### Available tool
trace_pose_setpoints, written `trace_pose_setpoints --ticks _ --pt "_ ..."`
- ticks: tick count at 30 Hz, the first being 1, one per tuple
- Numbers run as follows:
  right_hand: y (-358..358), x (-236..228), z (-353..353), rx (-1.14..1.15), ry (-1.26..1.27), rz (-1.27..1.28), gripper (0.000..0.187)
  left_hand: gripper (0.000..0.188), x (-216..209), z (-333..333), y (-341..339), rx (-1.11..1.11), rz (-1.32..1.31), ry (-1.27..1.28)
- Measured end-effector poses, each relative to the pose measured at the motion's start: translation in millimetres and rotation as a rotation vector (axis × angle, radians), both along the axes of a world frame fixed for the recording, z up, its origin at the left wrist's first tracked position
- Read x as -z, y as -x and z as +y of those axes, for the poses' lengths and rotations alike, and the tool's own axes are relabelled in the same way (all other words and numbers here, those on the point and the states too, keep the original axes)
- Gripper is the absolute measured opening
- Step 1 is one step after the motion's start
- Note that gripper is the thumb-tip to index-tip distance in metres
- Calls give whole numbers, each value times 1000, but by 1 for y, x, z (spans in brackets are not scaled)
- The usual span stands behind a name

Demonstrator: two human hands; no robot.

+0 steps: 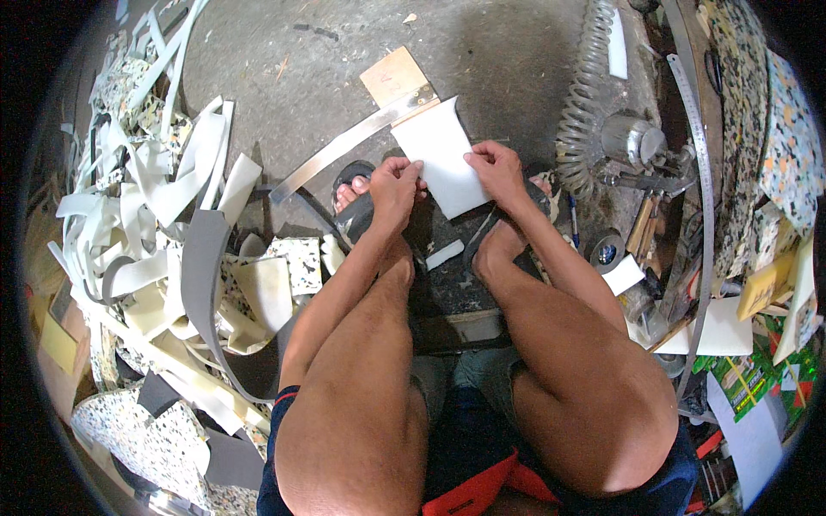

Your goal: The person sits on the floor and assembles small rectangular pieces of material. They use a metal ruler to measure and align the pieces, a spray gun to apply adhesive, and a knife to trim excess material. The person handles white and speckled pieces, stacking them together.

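Note:
A white rectangular sheet (443, 163), which looks like thin foam, is held between my hands over the floor in front of my feet. My left hand (394, 191) pinches its left edge between thumb and fingers. On the opposite edge, my right hand (499, 172) has its thumb on top and its fingers curled at the side. Beyond the sheet lies a tan board (391, 73) with faint marks on it. A flat metal strip (344, 142) crosses the board's near edge and slants down to the left, close to the sheet's far end.
White, grey and speckled foam offcuts (155, 198) pile up on the left. At the right are a coiled hose (582, 95), a spray gun with a metal cup (632, 138), a tape roll (607, 249) and a long metal ruler (701, 172). A small white offcut (445, 254) lies between my feet.

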State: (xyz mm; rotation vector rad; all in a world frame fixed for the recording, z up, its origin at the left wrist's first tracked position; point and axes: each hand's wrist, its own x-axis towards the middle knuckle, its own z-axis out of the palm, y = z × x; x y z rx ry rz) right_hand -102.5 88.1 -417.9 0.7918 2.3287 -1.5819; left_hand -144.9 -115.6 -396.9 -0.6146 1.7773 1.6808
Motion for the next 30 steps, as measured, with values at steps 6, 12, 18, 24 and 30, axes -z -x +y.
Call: trace_pose_setpoints --ticks 6,12,18,24,30 --pt "12 -7 -3 -40 -85 -3 27 20 2 0 5 -53 -4 -16" --pt "17 -3 -5 -29 -81 -48 28 19 7 1 6 -62 -7 2" --pt "19 -4 -7 -36 -112 -60 30 19 8 1 6 -71 -28 7" --pt "20 -1 -8 -11 -104 -80 32 18 11 3 7 -75 -15 28" --pt "22 -3 -13 -1 -127 -61 30 21 10 4 8 -91 -15 52"
